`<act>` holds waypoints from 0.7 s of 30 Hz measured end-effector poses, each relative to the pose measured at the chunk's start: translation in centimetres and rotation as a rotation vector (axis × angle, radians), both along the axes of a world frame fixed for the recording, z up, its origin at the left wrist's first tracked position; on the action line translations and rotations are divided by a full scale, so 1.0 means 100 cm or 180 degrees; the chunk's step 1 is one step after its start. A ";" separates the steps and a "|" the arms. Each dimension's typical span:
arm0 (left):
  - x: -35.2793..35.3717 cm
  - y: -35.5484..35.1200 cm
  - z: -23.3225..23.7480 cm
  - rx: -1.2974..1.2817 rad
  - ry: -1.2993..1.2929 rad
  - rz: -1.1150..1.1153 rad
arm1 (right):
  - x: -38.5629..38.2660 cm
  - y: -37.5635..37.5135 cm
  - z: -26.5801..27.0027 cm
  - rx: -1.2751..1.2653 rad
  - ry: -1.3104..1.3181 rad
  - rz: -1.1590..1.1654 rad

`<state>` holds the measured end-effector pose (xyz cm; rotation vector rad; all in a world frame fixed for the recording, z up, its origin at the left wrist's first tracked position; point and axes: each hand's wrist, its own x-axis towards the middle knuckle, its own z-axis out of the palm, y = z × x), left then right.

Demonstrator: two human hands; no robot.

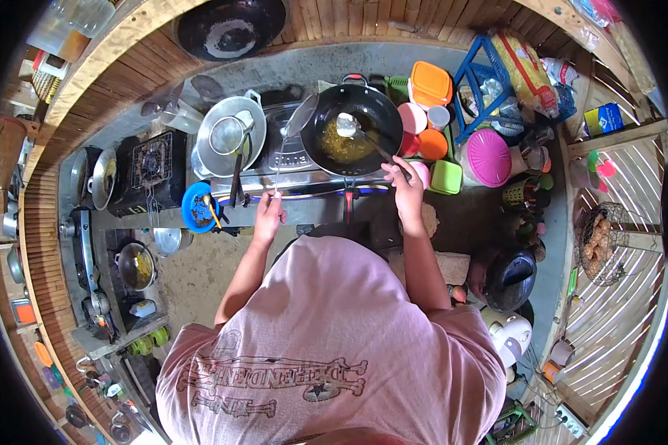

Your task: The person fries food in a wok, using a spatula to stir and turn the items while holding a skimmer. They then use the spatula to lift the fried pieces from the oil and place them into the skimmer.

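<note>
My left hand [270, 213] is closed round the thin handle of a wire skimmer [302, 116], whose round mesh head is raised by the wok's left rim. In my right hand [406, 187] is the dark handle of a metal spatula [346, 125]. Its blade is over the black wok [382, 111], which holds yellowish oil [341, 150] with small bits in it. The wok sits on a silver gas stove [283, 159]. Left of it, a large metal pan [257, 119] holds a round strainer [227, 136]. A blue bowl [200, 215] with a yellow-handled utensil is near my left hand.
Colourful plastic containers [431, 84] stand close to the wok's right side, beside a blue plastic rack [475, 74]. A pink lid [488, 157] is farther right. A second stove with a grill rack [151, 165] stands left. Another wok [230, 30] hangs on the wall.
</note>
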<state>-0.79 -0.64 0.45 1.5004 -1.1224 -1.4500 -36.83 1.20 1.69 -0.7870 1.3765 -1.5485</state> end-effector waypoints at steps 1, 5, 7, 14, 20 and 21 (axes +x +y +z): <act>0.000 0.000 -0.002 -0.0019 0.0033 0.0008 | -0.003 0.005 0.008 0.0118 0.0069 -0.0001; -0.002 0.002 -0.005 -0.0033 0.0050 -0.0013 | -0.008 0.019 0.019 0.0073 0.0195 -0.0066; -0.003 0.002 -0.003 -0.0022 0.0074 -0.0022 | -0.011 0.027 0.018 0.0082 0.0251 -0.0030; -0.005 0.002 0.001 -0.0047 0.0174 -0.0027 | -0.005 0.042 0.006 0.0170 0.0238 0.0203; -0.005 -0.001 -0.005 -0.0093 0.0230 -0.0111 | 0.000 0.033 -0.011 0.0118 0.0303 0.0164; -0.005 -0.001 -0.005 -0.0094 0.0230 -0.0114 | -0.001 0.028 -0.010 0.0024 0.0332 0.0079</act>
